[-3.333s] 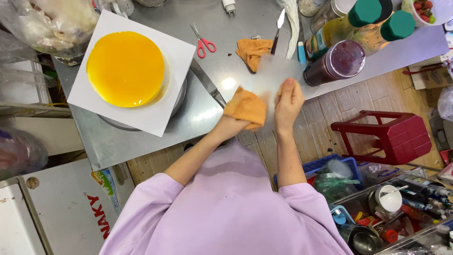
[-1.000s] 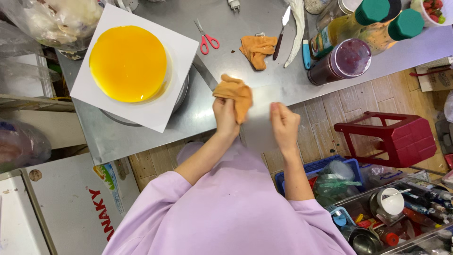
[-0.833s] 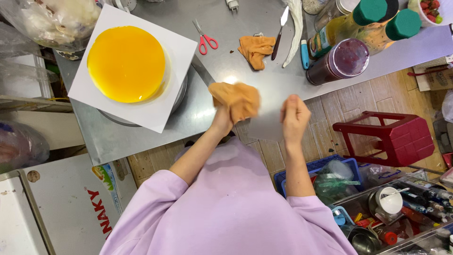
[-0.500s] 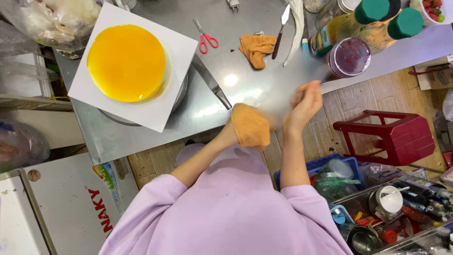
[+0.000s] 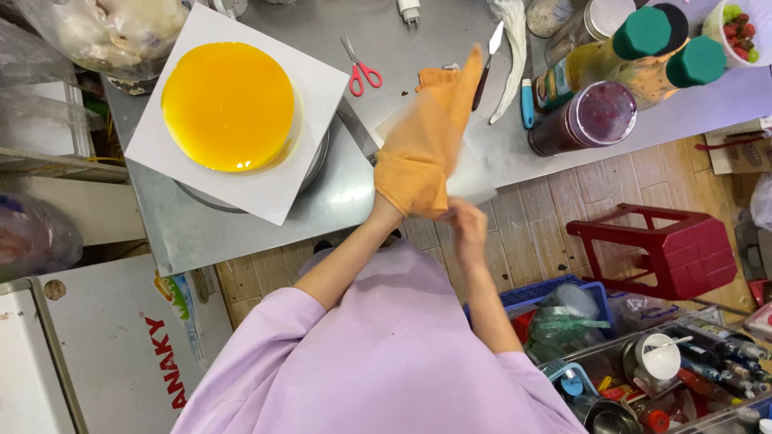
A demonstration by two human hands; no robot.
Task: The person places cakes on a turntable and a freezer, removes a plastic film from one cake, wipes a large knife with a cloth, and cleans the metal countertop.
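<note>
a stainless steel counter (image 5: 322, 201) runs across the top of the view, its surface catching a soft glare from overhead light. beneath it lies a floor (image 5: 563, 201) of wood-look planks in pale brown, where a red plastic stool (image 5: 663, 249) stands just off the counter's edge. a white appliance (image 5: 88, 354) sits at lower left.

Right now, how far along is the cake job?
Done: the cake has a smooth yellow glaze and sits on a white board on the turntable. In hand: the left hand holds an orange cloth, blurred, with the right hand at its lower edge. Left, likely: scissors, a spatula and a second cloth lie out on the table.
</note>
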